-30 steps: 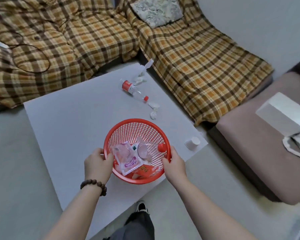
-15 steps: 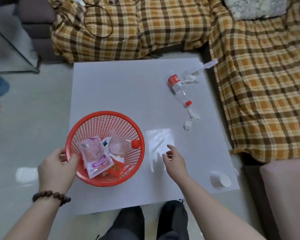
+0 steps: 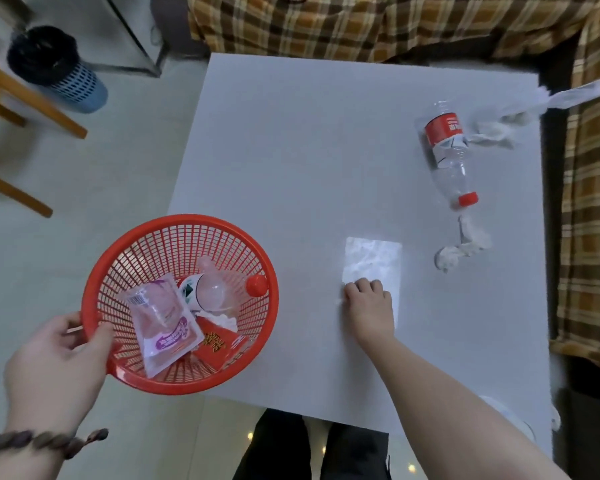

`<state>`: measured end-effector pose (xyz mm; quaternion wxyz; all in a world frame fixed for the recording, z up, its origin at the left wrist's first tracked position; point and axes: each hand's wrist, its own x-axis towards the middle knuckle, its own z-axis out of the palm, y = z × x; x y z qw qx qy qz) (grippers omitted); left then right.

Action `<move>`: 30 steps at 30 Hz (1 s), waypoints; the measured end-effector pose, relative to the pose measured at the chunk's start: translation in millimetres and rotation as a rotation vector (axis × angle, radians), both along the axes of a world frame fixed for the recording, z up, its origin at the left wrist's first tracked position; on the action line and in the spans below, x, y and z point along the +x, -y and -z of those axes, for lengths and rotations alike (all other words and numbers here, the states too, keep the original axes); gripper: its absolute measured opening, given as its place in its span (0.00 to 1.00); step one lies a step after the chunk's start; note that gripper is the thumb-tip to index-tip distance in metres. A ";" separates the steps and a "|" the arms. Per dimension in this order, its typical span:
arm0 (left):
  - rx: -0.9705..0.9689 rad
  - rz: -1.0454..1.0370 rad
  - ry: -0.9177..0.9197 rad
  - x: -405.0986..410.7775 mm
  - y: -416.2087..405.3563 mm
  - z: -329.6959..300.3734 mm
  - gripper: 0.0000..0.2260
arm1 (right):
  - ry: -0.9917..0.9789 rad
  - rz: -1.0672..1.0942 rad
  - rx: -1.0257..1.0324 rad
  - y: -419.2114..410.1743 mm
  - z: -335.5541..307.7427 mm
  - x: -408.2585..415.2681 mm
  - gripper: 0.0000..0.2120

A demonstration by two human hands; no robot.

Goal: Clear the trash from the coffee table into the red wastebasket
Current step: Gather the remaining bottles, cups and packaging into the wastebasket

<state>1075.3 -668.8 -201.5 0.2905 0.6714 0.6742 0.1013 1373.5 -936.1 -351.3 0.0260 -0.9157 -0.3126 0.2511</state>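
Observation:
My left hand [image 3: 56,355] grips the near-left rim of the red wastebasket [image 3: 160,251], which hangs over the white coffee table's [image 3: 291,150] left front corner. Inside lie a pink pouch [image 3: 160,317], a clear bottle with a red cap [image 3: 219,292] and a red packet [image 3: 219,341]. My right hand [image 3: 369,303] is curled on the near edge of a flat clear plastic bag [image 3: 374,258]. Farther right lie an empty red-labelled bottle [image 3: 447,150], crumpled tissues [image 3: 465,247] [image 3: 492,129] and a paper strip [image 3: 568,97].
A white paper cup [image 3: 510,420] sits at the table's near-right corner, partly behind my right forearm. A plaid-covered sofa [image 3: 326,22] borders the far and right sides. On the floor to the left stand a blue bin [image 3: 56,67] and wooden chair legs [image 3: 14,98].
My right hand let go of the basket, reached right and closed its fingers on the clear plastic bag. The left hand alone carried the basket left, partly off the table edge.

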 end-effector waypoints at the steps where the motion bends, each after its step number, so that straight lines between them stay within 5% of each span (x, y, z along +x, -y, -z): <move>1: 0.007 -0.009 -0.014 9.1 6.6 -10.2 0.12 | -0.012 0.009 -0.016 0.6 -0.4 -1.5 0.14; 4: 0.000 0.030 0.038 37.7 29.5 -33.2 0.11 | -0.082 0.180 0.069 0.0 -18.5 -3.3 0.11; 8: 0.057 0.117 0.024 75.4 58.4 -56.5 0.04 | -0.046 0.463 0.537 -9.1 -89.5 -7.6 0.06; 13: 0.026 0.204 0.085 109.8 101.6 -71.6 0.03 | -0.059 0.357 0.849 -30.5 -189.5 -34.3 0.04; 19: -0.053 0.306 0.165 143.5 149.6 -79.5 0.04 | -0.150 0.125 0.643 -12.8 -223.0 -40.4 0.06; 24: -0.073 0.330 0.160 166.6 177.7 -79.2 0.02 | 0.138 0.375 0.827 87.5 -219.7 -12.3 0.07; 27: -0.044 0.339 0.134 176.1 193.0 -76.0 0.01 | 0.112 0.618 0.560 169.2 -185.2 -1.9 0.11; 30: -0.040 0.332 0.119 180.8 207.6 -71.4 0.01 | -0.058 0.703 0.203 231.1 -145.5 -9.7 0.26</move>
